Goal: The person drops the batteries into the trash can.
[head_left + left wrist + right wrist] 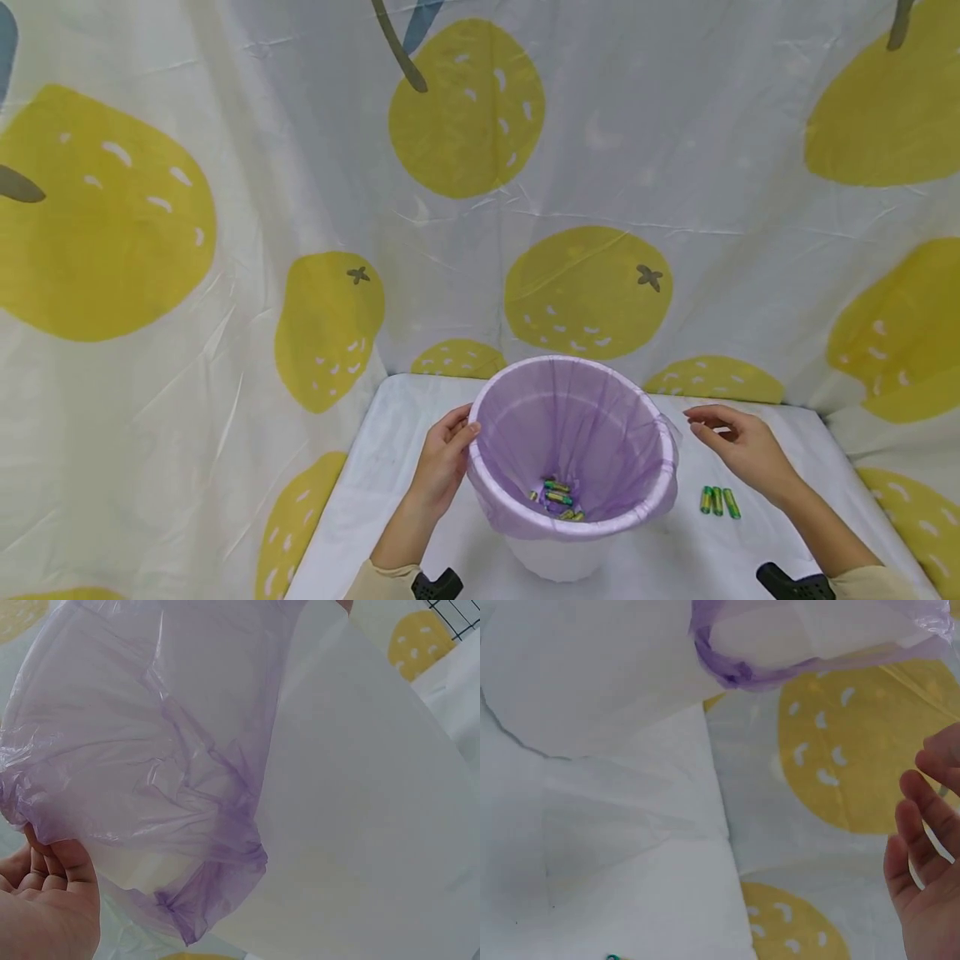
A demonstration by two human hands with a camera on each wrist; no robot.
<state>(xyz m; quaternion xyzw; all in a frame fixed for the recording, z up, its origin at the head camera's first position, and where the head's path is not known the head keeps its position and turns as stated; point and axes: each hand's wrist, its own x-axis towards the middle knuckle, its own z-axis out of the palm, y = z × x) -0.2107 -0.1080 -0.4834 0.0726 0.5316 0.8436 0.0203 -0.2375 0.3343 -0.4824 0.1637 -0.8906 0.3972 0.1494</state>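
A white trash bin (558, 560) stands on the table, lined with a thin purple trash bag (600, 433) folded over its rim. My left hand (444, 457) grips the bin's rim on the left, thumb near the top edge and fingers outside against the bag, as the left wrist view also shows. At the bottom of the bag lie several green and yellow batteries (557, 498). To the right of the bin my right hand (746, 446) hovers with loosely bent fingers (924, 806), holding nothing. Three similar batteries (717, 502) lie side by side below that hand.
White cloth covers the table (645, 567). Behind and beside it hangs a pale curtain (697, 208) printed with large yellow fruit. A dark wire grid (454, 615) shows at the corner of the left wrist view.
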